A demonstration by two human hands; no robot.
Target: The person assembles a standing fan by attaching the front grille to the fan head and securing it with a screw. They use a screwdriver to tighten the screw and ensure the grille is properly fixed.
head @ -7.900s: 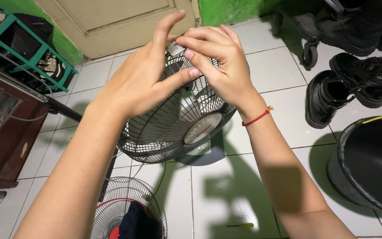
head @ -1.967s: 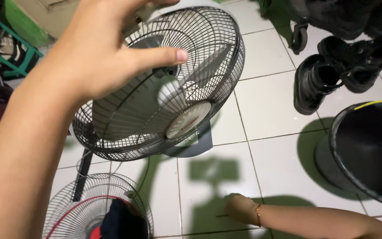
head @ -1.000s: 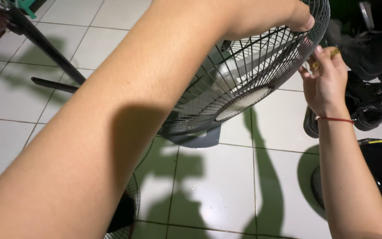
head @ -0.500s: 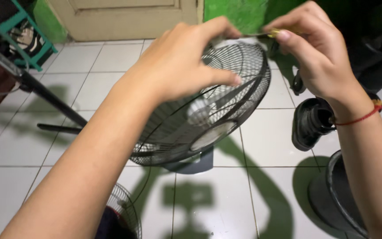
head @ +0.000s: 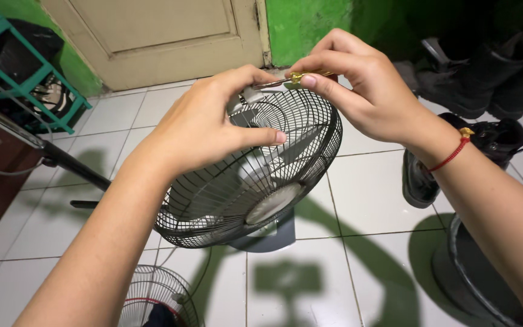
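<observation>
Screwdriver, slim with yellow handle (head: 298,77), now lowered to round black wire fan guard (head: 310,151) rim, pinched in right hand (head: 364,91); left hand (head: 207,124) remains clamped on guard top.

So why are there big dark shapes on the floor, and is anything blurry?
Head view: those are shadows; strong light from above casts the arms' and fan's shapes onto the white tiles, which show slight glare. The left hand, right hand and small yellow-handled tool look sharp; the dark top right corner around the boots is hard to read.
</observation>
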